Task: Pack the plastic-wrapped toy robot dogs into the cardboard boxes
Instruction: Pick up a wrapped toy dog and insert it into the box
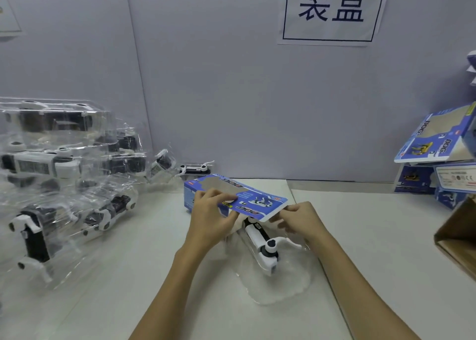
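Our left hand [210, 214] and right hand [300, 220] each keep a holding grip on the blue box [247, 198] above a wrapped toy dog [262, 244].

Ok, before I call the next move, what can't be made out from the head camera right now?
- Front half of the wrapped toy dog: hidden by the blue box.
- Right hand fingertips: tucked under the box edge.
- Left hand grip: partly blurred.
- Brown carton: cut off by the right edge.
- Pile of wrapped dogs: count lost in plastic glare.
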A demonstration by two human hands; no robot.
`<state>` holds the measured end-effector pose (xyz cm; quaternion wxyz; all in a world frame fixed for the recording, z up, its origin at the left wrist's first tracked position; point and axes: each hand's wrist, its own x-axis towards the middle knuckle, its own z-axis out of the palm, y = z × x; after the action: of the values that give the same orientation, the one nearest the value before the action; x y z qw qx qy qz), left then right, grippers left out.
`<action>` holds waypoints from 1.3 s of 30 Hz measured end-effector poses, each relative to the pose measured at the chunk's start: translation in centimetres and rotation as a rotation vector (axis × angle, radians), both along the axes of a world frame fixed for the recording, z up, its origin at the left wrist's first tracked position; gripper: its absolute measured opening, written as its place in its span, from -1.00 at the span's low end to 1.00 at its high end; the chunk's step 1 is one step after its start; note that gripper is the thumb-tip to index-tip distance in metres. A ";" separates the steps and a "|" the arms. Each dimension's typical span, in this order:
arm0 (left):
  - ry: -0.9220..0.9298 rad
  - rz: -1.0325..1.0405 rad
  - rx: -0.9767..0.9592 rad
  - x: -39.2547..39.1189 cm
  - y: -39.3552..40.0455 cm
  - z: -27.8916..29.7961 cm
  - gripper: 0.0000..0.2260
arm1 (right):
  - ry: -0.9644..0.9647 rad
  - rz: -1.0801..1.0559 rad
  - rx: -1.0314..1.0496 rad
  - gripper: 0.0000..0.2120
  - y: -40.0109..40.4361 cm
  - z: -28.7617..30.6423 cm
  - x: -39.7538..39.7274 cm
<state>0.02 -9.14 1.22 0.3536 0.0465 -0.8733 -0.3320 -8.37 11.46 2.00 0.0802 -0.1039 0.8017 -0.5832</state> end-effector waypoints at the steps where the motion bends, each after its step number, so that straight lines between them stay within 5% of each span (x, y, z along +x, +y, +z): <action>1: 0.007 -0.024 0.013 0.1 -0.2 0.1 -0.75 | -0.060 -0.028 -0.103 -0.78 0.1 0.0 -0.1; 6: -0.046 -0.103 -0.024 0.2 -0.5 0.4 -0.75 | -0.224 0.046 -0.376 -0.80 1.6 0.8 -0.4; 9: -0.071 -0.094 -0.080 0.1 -0.1 0.0 -0.73 | -0.237 0.318 -0.232 -0.77 2.4 0.3 0.2; 14: -0.063 -0.092 -0.077 0.1 0.0 -0.2 -0.73 | -0.085 0.403 -0.030 -0.79 3.3 1.5 0.2; 18: -0.075 -0.062 -0.084 0.1 0.0 -0.1 -0.72 | -0.145 0.641 0.177 -0.71 4.6 1.8 0.4; 25: -0.044 -0.067 -0.021 0.1 -1.0 0.2 -0.73 | -0.035 0.159 -0.023 -0.88 3.4 1.1 0.2; 30: -0.025 -0.126 0.000 0.4 -1.1 0.5 -0.72 | 0.015 0.268 -0.128 -0.85 3.7 1.4 0.6; 39: -0.012 -0.200 -0.011 0.8 -0.9 1.1 -0.67 | 0.009 0.070 -0.189 -0.90 2.7 0.8 -0.3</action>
<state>0.85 -10.07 2.28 0.3138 -0.0408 -0.8775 -0.3604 -8.67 14.15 2.84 0.0868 -0.1416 0.7392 -0.6527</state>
